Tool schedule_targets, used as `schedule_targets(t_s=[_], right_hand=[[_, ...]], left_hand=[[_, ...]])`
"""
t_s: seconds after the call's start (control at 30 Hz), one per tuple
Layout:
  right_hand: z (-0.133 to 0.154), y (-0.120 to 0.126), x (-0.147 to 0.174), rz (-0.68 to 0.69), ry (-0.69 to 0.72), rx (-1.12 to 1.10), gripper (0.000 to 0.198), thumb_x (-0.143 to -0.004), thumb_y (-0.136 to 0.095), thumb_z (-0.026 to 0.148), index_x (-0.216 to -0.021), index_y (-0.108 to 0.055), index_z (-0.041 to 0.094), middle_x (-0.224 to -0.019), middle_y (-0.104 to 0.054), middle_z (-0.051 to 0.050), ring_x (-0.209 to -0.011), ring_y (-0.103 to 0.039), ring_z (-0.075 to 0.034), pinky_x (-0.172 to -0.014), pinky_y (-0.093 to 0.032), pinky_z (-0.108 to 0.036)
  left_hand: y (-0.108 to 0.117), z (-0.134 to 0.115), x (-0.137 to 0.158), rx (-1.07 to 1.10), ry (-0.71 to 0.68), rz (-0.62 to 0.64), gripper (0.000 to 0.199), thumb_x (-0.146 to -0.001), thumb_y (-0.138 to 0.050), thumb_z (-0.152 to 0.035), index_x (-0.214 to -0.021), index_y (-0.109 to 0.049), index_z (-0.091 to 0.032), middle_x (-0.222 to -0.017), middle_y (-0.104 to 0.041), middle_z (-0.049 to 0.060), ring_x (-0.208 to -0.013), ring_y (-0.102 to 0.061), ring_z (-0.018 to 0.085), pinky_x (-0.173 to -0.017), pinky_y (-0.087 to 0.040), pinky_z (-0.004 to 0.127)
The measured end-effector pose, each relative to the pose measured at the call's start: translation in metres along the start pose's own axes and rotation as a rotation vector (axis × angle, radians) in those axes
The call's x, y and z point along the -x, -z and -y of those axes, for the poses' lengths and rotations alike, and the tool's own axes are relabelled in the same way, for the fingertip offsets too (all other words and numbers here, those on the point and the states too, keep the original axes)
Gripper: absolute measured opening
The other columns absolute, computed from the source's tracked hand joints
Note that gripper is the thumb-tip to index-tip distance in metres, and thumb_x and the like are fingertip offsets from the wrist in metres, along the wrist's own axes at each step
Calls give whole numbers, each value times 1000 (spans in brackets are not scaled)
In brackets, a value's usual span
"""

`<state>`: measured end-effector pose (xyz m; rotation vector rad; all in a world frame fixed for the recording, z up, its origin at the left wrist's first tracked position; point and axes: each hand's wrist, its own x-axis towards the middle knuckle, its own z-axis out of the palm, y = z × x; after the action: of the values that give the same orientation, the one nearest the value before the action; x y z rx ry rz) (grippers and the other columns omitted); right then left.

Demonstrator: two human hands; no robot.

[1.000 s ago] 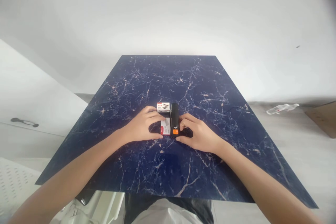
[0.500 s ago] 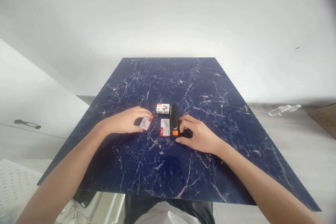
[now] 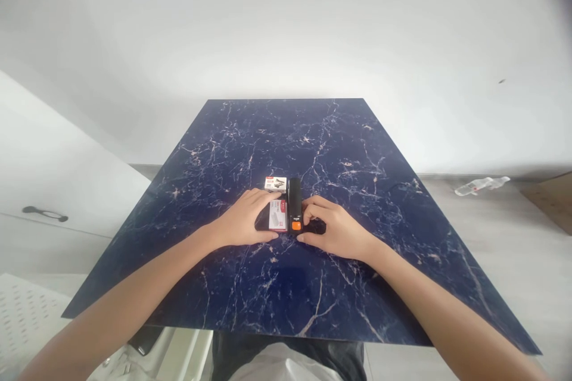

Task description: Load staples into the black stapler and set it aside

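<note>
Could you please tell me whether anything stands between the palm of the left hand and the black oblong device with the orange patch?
Yes: the small red-and-white rectangular box lies between the palm of the left hand and the black oblong device. On the device's other side, nothing visible separates it from the right hand.

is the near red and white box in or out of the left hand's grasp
In: the near box sits between the thumb and fingers of the left hand, at opposite edges.

We see a plain pale wall [image 3: 286,24] behind a blue marbled table [image 3: 277,137], a white cabinet [image 3: 67,155] left, grey floor [image 3: 487,232] right.
</note>
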<state>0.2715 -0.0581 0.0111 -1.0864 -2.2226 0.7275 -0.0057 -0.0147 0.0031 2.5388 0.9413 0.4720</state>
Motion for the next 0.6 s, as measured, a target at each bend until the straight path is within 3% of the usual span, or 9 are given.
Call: schedule_targets(t_s=[0.47, 0.6], right_hand=[[0, -1, 0, 7, -6, -2, 23, -79, -80, 22, -86, -58, 23, -112, -63, -5, -92, -65, -20, -80, -55, -35], [3, 1, -1, 9, 0, 5, 22, -80, -79, 21, -85, -58, 22, -111, -63, -5, -92, -65, -20, -79, -54, -34]], left_hand=[[-7, -3, -1, 33, 21, -14, 88, -77, -82, -50, -151, -41, -26, -144, -56, 13, -129, -52, 36, -107, -44, 55], [-2, -2, -2, 28, -48, -122, 66, -90, -68, -49, -147, -46, -25, -144, -55, 12, -130, -52, 33, -110, -42, 53]])
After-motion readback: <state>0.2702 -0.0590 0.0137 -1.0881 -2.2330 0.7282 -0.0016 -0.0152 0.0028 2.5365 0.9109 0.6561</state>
